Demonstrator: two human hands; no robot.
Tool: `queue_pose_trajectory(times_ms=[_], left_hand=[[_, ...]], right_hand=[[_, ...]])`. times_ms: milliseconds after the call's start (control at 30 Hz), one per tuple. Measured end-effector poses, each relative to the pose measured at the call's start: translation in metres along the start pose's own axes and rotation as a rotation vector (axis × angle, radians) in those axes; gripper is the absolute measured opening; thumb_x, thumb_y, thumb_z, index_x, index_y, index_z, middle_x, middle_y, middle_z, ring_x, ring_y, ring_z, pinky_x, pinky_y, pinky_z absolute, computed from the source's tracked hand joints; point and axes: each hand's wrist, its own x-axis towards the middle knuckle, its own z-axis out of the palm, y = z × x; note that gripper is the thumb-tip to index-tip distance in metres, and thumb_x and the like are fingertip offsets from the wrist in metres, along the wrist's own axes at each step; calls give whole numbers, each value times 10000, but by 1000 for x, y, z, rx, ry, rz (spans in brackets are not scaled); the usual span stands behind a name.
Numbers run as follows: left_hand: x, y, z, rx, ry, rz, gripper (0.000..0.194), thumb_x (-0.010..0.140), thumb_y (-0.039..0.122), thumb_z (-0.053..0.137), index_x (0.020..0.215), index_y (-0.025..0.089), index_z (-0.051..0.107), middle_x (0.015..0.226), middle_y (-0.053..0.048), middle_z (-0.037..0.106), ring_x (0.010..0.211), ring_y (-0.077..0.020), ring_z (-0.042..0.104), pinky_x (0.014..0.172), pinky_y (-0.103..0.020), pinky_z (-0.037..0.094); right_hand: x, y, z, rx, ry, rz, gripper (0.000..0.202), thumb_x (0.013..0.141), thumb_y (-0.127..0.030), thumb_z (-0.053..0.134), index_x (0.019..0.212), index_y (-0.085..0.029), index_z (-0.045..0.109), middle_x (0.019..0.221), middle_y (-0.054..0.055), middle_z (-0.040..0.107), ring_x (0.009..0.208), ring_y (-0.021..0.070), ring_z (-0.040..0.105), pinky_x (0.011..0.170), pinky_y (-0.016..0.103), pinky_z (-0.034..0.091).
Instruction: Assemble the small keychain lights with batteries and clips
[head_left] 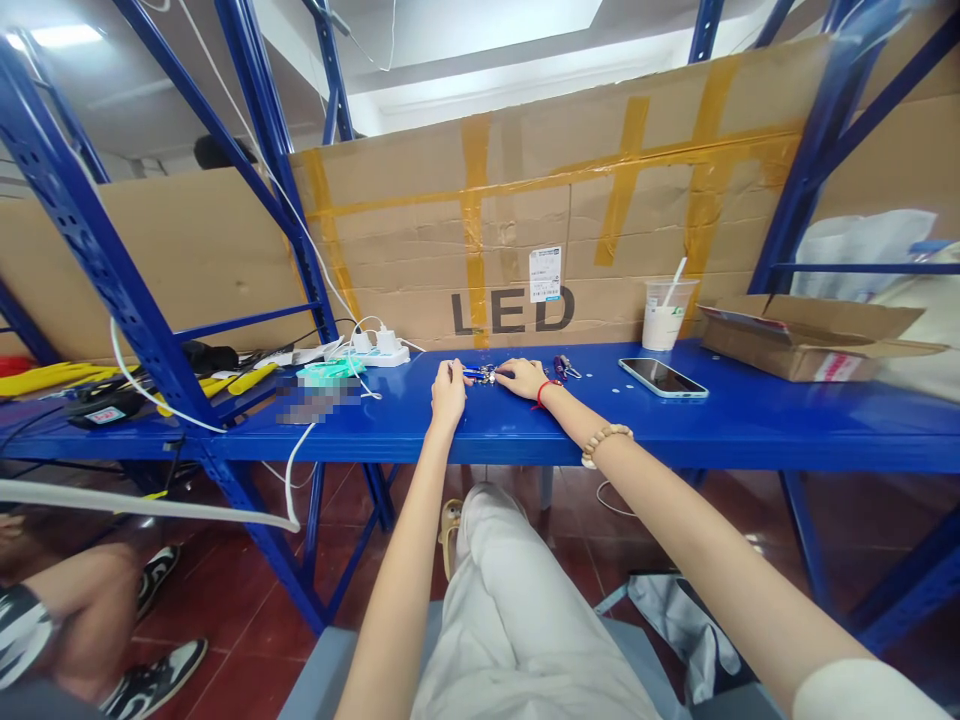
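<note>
On the blue shelf top (517, 425), my left hand (448, 392) is closed, fingertips pinched at the left end of a small blue and silver item (480, 375). Its exact kind is too small to make out. My right hand (525, 379) rests on the shelf from the other side, its fingers bent together at the silver end of that item. A red string and a beaded bracelet are on the right arm. Just right of this hand lies a small dark object with a metal clasp (567, 367), like a keychain, touched by neither hand.
A phone (663, 378), a cup with a straw (666, 318) and an open cardboard box (810, 340) stand to the right. Leftward are a white power strip (384, 347), cables and a green packet (330, 372). A taped cardboard panel (420, 250) closes the back. Another person's legs show lower left.
</note>
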Motion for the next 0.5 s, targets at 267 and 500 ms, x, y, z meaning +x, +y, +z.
queue_pose_trajectory(times_ms=[267,500], left_hand=[[-5,4,3,14,-197,69,230,837,361,453,781,183,588,623,14,584,573,-98,521,562,-191,410],[-5,0,3,31,-258,81,242,807,383,496,780,178,622,652,-4,611,606,-113,528,553,-198,402]], right_hand=[[-11,-8,-12,-3,73,6,223,810,-262,540,977,-253,688,1080,5,667,1074,209,527,924,363,303],[-13,-9,-15,41,92,-23,174,779,-260,588,909,-242,703,985,-1,698,957,178,604,843,305,375]])
